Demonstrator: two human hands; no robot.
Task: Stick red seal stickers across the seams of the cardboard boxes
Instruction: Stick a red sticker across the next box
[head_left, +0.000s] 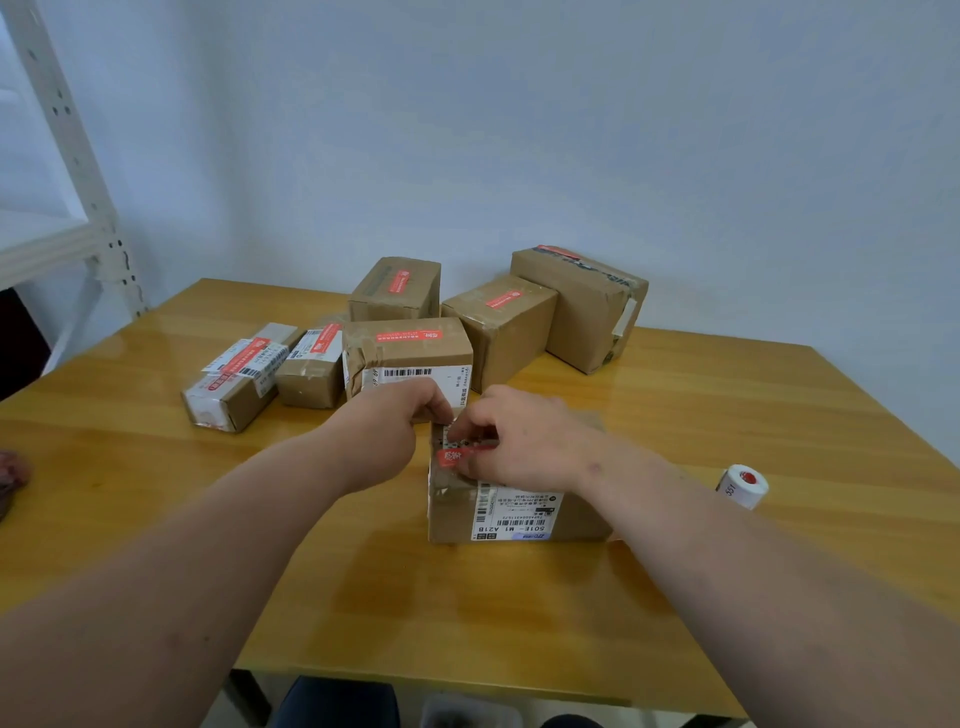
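A small cardboard box (519, 512) with a white shipping label stands in the middle of the wooden table (467, 613). A red seal sticker (457, 457) lies on its top near the left edge. My right hand (524, 441) rests on the box top, its fingers pinching the sticker's right part. My left hand (400, 415) sits at the box's far left corner with curled fingers; what it holds is hidden. A white roll of red stickers (742, 486) lies on the table to the right.
Several cardboard boxes with red stickers on top stand behind: a long one (239, 379), a small one (311, 369), a labelled one (410, 358), and three further back (395, 288) (501, 327) (582, 306). A white metal shelf (67, 197) stands left. The wall is close behind.
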